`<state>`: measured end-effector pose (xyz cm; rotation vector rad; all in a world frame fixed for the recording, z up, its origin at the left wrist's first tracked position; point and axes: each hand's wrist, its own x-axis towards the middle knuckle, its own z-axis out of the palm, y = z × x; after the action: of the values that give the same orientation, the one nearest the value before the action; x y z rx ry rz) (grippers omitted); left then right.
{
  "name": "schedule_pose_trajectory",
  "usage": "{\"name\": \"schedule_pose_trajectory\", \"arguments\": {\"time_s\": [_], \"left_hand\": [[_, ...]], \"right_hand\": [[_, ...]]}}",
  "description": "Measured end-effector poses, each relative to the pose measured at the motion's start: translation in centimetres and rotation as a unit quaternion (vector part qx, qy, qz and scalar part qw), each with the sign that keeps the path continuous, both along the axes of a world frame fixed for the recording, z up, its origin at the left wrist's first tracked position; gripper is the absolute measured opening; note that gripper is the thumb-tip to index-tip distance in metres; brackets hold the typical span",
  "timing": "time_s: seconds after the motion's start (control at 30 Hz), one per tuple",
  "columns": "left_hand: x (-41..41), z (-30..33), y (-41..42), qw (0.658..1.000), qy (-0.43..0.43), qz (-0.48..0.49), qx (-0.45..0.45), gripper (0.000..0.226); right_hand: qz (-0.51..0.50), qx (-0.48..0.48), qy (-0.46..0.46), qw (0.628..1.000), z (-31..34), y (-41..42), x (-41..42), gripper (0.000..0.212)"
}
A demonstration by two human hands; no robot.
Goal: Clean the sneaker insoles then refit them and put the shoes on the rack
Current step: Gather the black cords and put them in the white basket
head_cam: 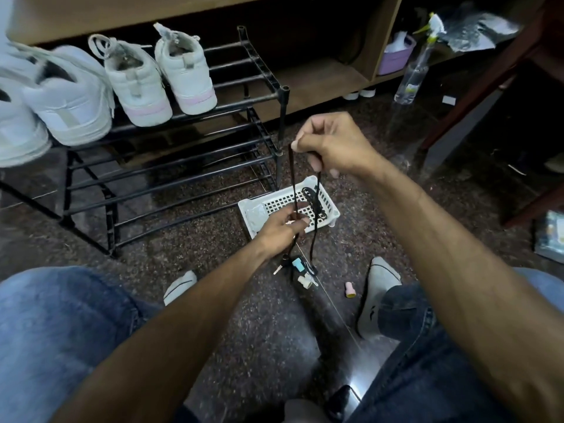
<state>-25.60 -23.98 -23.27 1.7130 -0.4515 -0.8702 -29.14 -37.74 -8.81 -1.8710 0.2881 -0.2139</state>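
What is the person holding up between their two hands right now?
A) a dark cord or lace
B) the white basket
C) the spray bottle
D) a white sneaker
A: the right hand pinches the top of a dark cord while the left hand holds it lower down, above the white basket on the floor.
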Motion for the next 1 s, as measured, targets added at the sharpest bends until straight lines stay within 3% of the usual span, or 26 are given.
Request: {"name": "schedule_pose_trajectory", "arguments": {"time_s": [0.13, 0.23, 0.3, 0.37, 0.43, 0.53, 0.6, 0.7, 0.8, 0.87, 1.0], "left_hand": [[-1.0, 1.3, -1.9, 0.997, -0.016, -0.067, 0.02, 0.012], [-1.1, 0.6, -1.4, 0.982, -0.05, -0.158, 0.087, 0.029], [-0.8, 0.1, -0.1, 0.977, -0.038, -0.172, 0.124, 0.029], [0.0, -0.3, 1.2, 0.978, -0.026, -0.133, 0.16, 0.025], [1.0, -0.1, 2.1, 0.98, -0.048, -0.091, 0.17, 0.024], [2.4, 2.1, 2.2, 0.987, -0.084, -0.06, 0.124, 0.023], [3.2, 4.2, 1.7, 0.99, -0.093, -0.06, 0.088, 0.019], [4.2, 6.6, 0.9, 0.988, -0.12, -0.074, 0.069, 0.019], [4.2, 8.0, 0.5, 0.986, -0.145, -0.073, 0.047, 0.022], [4.1, 8.4, 0.6, 0.985, -0.154, -0.068, 0.034, 0.021], [4.7, 7.8, 1.2, 0.987, -0.158, -0.028, 0.027, 0.012]], "right_hand": [[-0.01, 0.056, -0.055, 0.997, 0.9, -0.1, 0.1, 0.01], [-0.102, 0.084, -0.115, 0.985, 1.2, -1.3, 0.1, 0.015], [-0.189, 0.095, -0.144, 0.967, 0.8, -2.6, 0.0, 0.019], [-0.279, 0.059, -0.122, 0.951, -0.5, -4.0, 0.0, 0.02], [-0.327, -0.051, -0.022, 0.943, -2.2, -5.3, -0.1, 0.019], [-0.23, -0.202, 0.196, 0.931, -4.6, -6.0, -0.6, 0.013], [-0.12, -0.266, 0.255, 0.922, -5.1, -5.4, -0.6, 0.011], [0.047, -0.274, 0.208, 0.938, -4.4, -3.6, 0.0, 0.039], [0.158, -0.165, 0.17, 0.959, -4.0, -1.3, 0.4, 0.032], [0.177, -0.149, 0.167, 0.958, -4.4, -0.3, 0.7, 0.015], [0.126, -0.164, 0.178, 0.962, -5.0, -0.4, 1.0, 0.013]]}}
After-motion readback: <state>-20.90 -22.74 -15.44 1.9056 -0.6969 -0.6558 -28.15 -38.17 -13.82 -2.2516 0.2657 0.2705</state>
